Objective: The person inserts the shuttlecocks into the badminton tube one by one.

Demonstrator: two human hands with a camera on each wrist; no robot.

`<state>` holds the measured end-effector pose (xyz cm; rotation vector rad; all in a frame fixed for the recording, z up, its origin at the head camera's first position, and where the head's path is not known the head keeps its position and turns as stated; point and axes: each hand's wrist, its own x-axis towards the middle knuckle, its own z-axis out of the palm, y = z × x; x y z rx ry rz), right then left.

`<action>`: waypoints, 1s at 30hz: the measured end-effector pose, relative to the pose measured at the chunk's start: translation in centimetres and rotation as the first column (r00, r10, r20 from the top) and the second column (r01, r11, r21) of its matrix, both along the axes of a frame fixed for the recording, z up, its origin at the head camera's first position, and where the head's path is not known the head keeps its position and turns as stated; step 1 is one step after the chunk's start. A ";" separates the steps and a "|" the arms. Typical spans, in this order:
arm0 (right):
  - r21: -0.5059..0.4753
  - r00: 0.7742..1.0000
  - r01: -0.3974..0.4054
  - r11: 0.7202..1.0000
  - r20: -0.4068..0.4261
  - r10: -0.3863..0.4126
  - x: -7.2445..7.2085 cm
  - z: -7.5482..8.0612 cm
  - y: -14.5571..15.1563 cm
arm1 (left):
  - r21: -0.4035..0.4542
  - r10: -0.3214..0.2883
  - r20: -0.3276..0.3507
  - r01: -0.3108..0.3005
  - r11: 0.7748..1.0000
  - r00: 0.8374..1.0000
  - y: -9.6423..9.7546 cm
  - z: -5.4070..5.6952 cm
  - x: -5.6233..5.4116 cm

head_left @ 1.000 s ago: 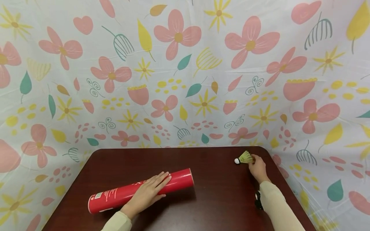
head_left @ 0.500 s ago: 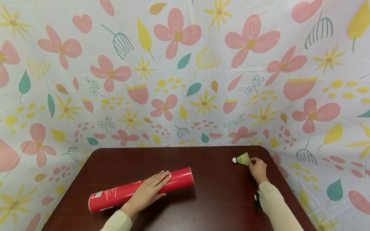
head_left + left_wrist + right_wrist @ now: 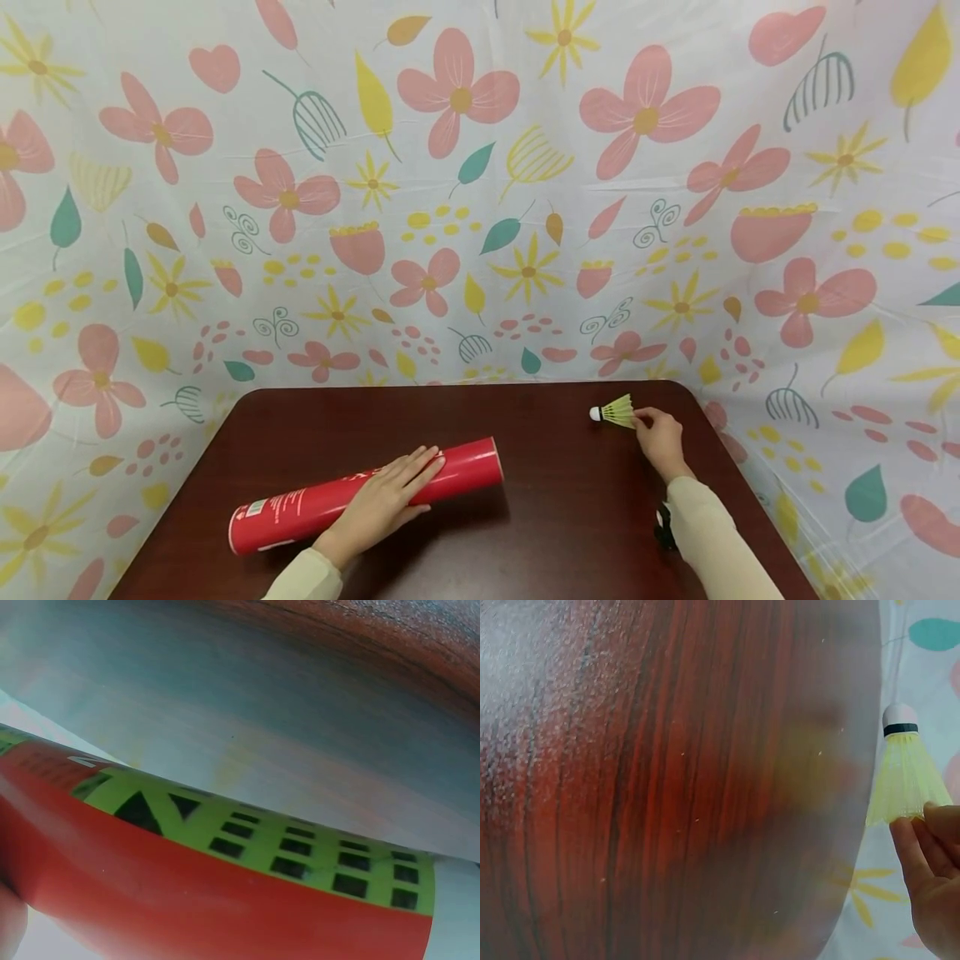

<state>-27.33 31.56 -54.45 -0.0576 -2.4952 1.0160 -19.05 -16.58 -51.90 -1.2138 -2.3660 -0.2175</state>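
A yellow shuttlecock (image 3: pixel 618 411) with a white cork and black band is near the table's far right corner. My right hand (image 3: pixel 662 442) pinches its skirt rim between thumb and fingertips, cork pointing left. From the right wrist, the same shuttlecock (image 3: pixel 906 769) shows cork up, above the fingers (image 3: pixel 919 855). A long red shuttlecock tube (image 3: pixel 322 504) slants across the left half of the table. Across its top rests my left hand (image 3: pixel 381 506), fingers extended and thumb on the near side. Close up, the tube (image 3: pixel 225 892) has a green-and-black patterned band.
The dark reddish-brown table (image 3: pixel 570 517) has rounded far corners. A floral cloth (image 3: pixel 465 192) hangs behind it and along both sides. A small black object (image 3: pixel 664 527) shows beside the right sleeve; its kind is unclear.
My right hand has moved a little left with the shuttlecock, whose cork has swung slightly upward. The left hand and the tube have stayed in place.
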 end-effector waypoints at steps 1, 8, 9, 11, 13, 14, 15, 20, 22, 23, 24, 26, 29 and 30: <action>0.000 1.000 -0.012 1.000 -0.013 0.012 0.1 0.1 -0.1 | 0.002 -0.001 0.000 0.001 1.000 1.000 0.0 0.0 0.0; -0.018 0.996 -0.059 0.998 -0.065 0.058 0.6 0.8 -1.3 | 0.009 -0.002 -0.016 0.002 1.000 1.000 0.1 0.0 0.0; -0.017 0.996 -0.064 0.998 -0.062 0.063 0.6 0.9 -1.5 | 0.006 0.000 -0.023 0.001 1.000 1.000 0.1 0.0 0.0; -0.011 0.996 -0.076 0.997 -0.045 0.075 0.7 1.2 -1.9 | 0.004 0.003 -0.024 -0.003 1.000 1.000 0.1 0.0 0.0; -0.011 0.996 -0.085 0.996 -0.036 0.085 0.9 1.5 -2.3 | 0.002 0.005 -0.017 -0.005 1.000 1.000 0.1 0.0 -0.1; -0.012 0.995 -0.095 0.995 -0.034 0.094 0.9 1.6 -2.6 | 0.002 0.003 -0.014 -0.003 1.000 1.000 0.1 0.0 -0.1; -0.014 0.994 -0.101 0.995 -0.034 0.100 1.1 1.7 -2.9 | 0.002 0.001 -0.012 -0.001 1.000 1.000 0.1 0.0 -0.1; -0.028 0.989 -0.136 0.990 -0.056 0.135 1.9 2.3 -4.4 | 0.004 -0.001 0.003 0.001 1.000 1.000 0.1 0.0 -0.1; -0.030 0.986 -0.150 0.988 -0.076 0.147 2.3 2.5 -5.0 | 0.002 0.002 0.002 -0.002 1.000 1.000 0.0 0.0 -0.1; -0.029 0.984 -0.157 0.987 -0.087 0.154 2.4 2.6 -5.4 | 0.001 0.003 0.000 -0.003 1.000 1.000 0.0 0.0 -0.1; -0.028 0.982 -0.163 0.986 -0.100 0.159 2.5 2.7 -5.7 | 0.002 0.005 -0.001 -0.005 1.000 1.000 0.0 0.0 -0.1; -0.026 0.977 -0.174 0.984 -0.127 0.170 2.7 3.0 -6.3 | 0.007 0.005 -0.010 -0.004 1.000 1.000 0.0 0.0 -0.2; -0.028 0.969 -0.188 0.982 -0.166 0.181 2.9 3.4 -7.3 | 0.011 0.005 -0.024 -0.005 1.000 1.000 0.0 0.1 -0.3; -0.029 0.966 -0.195 0.980 -0.178 0.187 3.0 3.5 -7.6 | 0.016 0.003 -0.030 -0.003 1.000 1.000 0.0 0.1 -0.4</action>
